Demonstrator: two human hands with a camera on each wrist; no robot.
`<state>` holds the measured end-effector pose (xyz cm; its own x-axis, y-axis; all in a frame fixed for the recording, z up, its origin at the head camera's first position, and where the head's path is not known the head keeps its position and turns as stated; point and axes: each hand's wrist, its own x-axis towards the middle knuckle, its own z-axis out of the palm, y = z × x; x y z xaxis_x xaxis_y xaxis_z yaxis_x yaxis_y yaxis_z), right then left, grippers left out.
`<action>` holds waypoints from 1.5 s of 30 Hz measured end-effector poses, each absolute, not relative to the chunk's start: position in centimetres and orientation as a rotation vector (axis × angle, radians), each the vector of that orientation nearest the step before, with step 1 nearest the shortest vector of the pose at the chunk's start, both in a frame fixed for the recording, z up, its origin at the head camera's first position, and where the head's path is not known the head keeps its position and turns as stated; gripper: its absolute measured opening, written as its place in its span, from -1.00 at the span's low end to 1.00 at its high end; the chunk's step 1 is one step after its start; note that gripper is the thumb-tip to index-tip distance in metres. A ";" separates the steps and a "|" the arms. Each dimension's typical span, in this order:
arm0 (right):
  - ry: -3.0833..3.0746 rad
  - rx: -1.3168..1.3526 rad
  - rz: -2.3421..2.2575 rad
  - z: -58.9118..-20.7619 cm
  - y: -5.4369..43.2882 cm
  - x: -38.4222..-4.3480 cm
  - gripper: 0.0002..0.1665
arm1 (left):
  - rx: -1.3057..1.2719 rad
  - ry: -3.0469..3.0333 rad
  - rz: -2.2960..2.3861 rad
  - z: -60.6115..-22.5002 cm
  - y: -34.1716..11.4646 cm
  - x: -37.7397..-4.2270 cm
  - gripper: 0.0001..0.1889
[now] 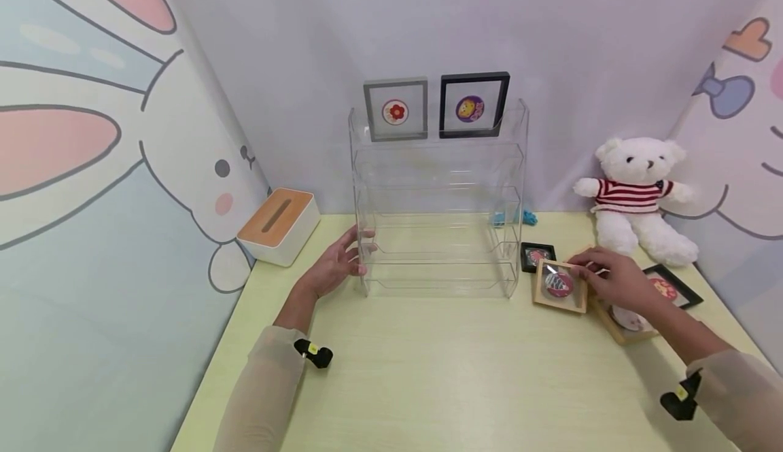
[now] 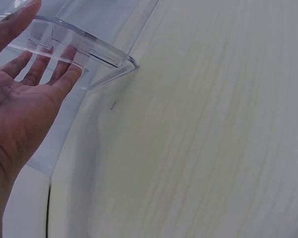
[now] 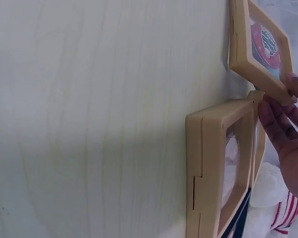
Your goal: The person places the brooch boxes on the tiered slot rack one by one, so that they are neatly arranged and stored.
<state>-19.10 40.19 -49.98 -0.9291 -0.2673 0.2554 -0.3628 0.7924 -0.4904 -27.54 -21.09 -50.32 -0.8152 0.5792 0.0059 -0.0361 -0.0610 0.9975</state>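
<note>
A clear acrylic tiered rack [image 1: 437, 272] stands in the middle of the table. At its left side panel is my left hand [image 1: 333, 265]; in the left wrist view the thumb lies on the near side and the fingers [image 2: 37, 69] show through the clear plastic. My right hand [image 1: 614, 279] pinches the upper right corner of a light wood frame [image 1: 540, 297] with a dark red round picture inside, tilted up. Under and beside it lie a thicker wooden frame [image 3: 208, 148] and a black frame [image 1: 690, 293]. A small black frame [image 1: 525, 259] is beside the rack.
On the top tier stand a grey frame [image 1: 396, 136] and a black frame [image 1: 444, 109]. A white tissue box [image 1: 296, 234] with a wooden lid is at back left. A white teddy bear [image 1: 639, 197] sits at back right, and a small blue item [image 1: 529, 218] lies behind the rack.
</note>
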 end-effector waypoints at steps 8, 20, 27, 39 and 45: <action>-2.878 0.364 0.940 -49.6 39.8 -19.2 -0.78 | 0.572 1.796 1.934 -50.4 -21.0 -27.6 0.07; -2.882 0.354 0.967 -49.9 39.7 -19.2 -0.75 | 0.571 1.794 1.930 -50.2 -21.0 -27.5 0.06; -2.842 0.360 0.965 -49.7 39.6 -19.2 -0.77 | 0.573 1.786 1.935 -50.4 -21.1 -27.6 0.08; -2.813 0.262 1.027 -48.2 39.3 -19.2 -0.73 | 0.579 1.799 1.924 -50.3 -21.1 -27.5 0.10; -2.711 0.290 1.012 -46.8 39.3 -19.3 -0.75 | 0.591 1.786 1.934 -50.4 -21.1 -27.6 0.10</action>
